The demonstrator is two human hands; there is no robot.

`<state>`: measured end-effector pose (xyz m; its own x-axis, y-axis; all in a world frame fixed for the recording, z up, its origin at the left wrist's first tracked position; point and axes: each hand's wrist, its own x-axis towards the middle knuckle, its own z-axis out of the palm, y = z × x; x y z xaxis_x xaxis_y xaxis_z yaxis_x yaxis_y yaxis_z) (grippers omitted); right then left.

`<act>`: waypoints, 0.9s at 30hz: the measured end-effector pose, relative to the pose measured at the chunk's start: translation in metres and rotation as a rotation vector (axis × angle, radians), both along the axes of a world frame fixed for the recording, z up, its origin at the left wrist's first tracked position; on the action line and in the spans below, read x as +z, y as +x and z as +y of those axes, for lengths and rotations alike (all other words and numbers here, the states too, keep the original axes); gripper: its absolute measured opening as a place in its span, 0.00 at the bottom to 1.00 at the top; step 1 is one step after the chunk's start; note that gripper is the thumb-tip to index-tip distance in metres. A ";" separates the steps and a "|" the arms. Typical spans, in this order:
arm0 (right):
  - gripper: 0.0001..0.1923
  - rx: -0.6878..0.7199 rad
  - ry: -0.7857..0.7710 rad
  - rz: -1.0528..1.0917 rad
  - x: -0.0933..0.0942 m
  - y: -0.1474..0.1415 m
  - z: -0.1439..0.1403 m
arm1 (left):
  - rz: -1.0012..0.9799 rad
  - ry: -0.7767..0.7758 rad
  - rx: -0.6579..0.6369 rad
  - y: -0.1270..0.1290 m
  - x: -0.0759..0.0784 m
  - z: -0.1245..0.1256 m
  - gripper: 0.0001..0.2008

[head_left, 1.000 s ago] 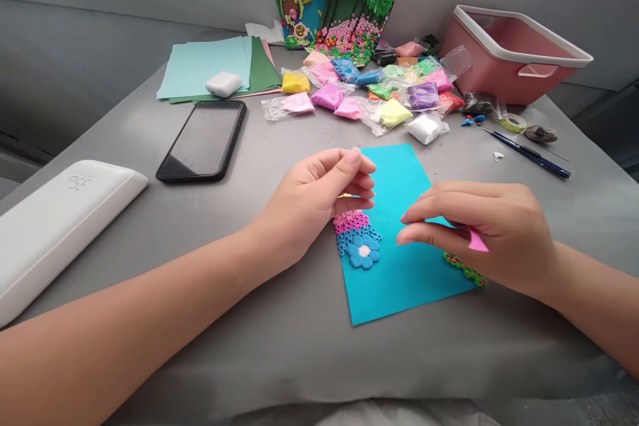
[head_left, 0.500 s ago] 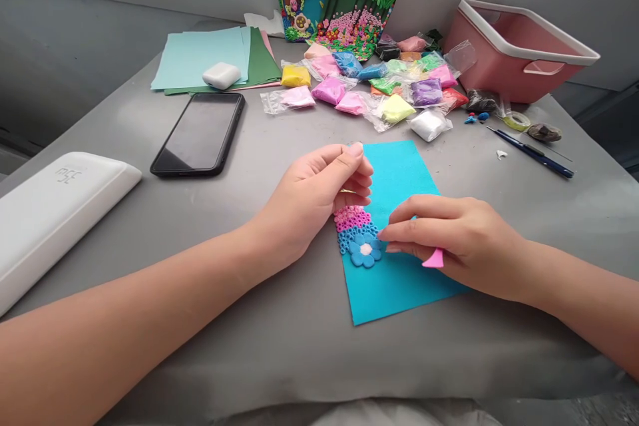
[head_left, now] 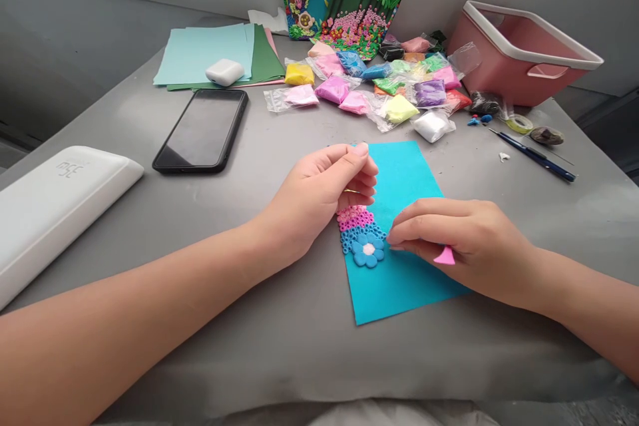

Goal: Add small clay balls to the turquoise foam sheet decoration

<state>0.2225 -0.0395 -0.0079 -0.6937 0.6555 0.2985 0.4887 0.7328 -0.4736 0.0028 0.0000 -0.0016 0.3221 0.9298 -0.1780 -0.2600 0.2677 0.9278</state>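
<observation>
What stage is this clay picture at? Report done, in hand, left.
Done: pink and blue clay rows and a blue flower on the turquoise sheet. In hand: right hand grips a pink tool; left hand pinches something small. Left: most of the sheet is bare.

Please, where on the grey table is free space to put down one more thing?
Bare table lies between the phone and the blue sheet, and in front of the white case. The clay bags crowd the far side.
</observation>
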 end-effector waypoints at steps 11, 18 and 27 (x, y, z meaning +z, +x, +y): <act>0.09 -0.078 -0.008 -0.028 -0.005 0.002 0.004 | 0.003 0.006 -0.020 -0.001 0.000 0.000 0.16; 0.10 -0.031 -0.057 -0.008 0.006 0.002 0.002 | 0.012 0.016 -0.023 -0.002 -0.001 0.000 0.17; 0.32 -0.196 -0.185 0.263 0.021 0.000 -0.002 | 0.023 0.050 -0.054 -0.001 -0.002 -0.001 0.17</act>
<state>0.2222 -0.0419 0.0131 -0.4648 0.8278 0.3141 0.4550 0.5277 -0.7173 0.0019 -0.0015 -0.0036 0.3687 0.9190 -0.1399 -0.2248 0.2342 0.9458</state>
